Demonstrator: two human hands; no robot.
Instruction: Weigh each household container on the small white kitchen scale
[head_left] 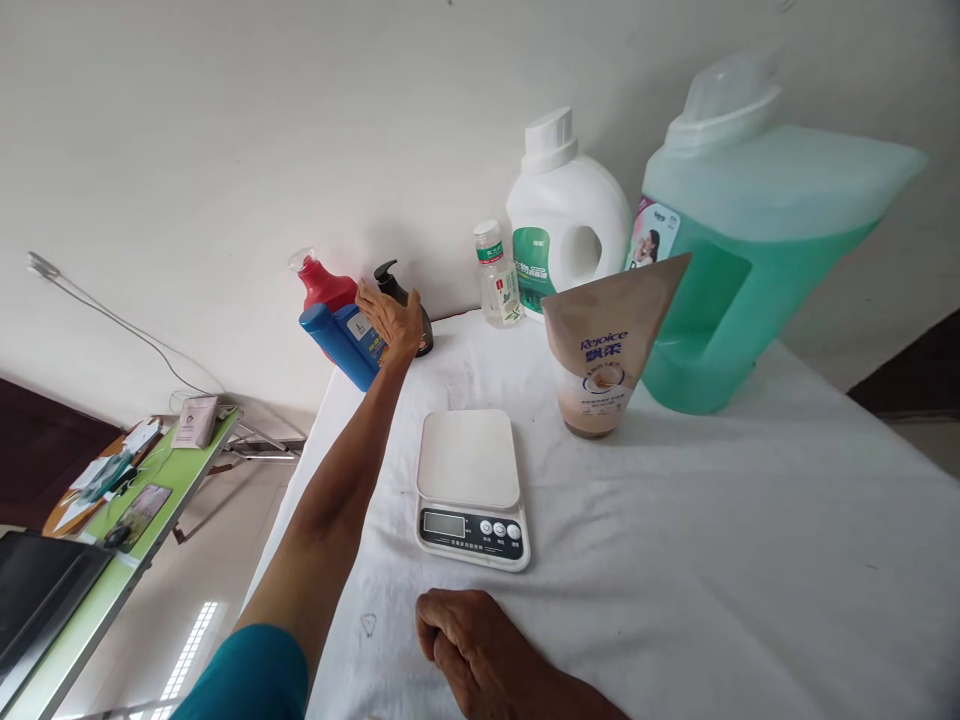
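Note:
My left hand (391,318) reaches far across the table and grips a blue bottle (343,343) at the back left corner. A red-topped bottle (324,283) stands just behind it and a dark pump bottle (409,300) just to its right. My right hand (469,640) rests curled in a loose fist on the white tablecloth (712,560), close to the front edge and holding nothing. A white kitchen scale (470,485) with a blank display sits just beyond that hand.
Along the wall stand a small clear bottle (498,275), a white detergent jug (566,215), a large green jug (742,250) and a tan Rejoice refill pouch (607,345). A green side table (142,500) with clutter stands lower at the left.

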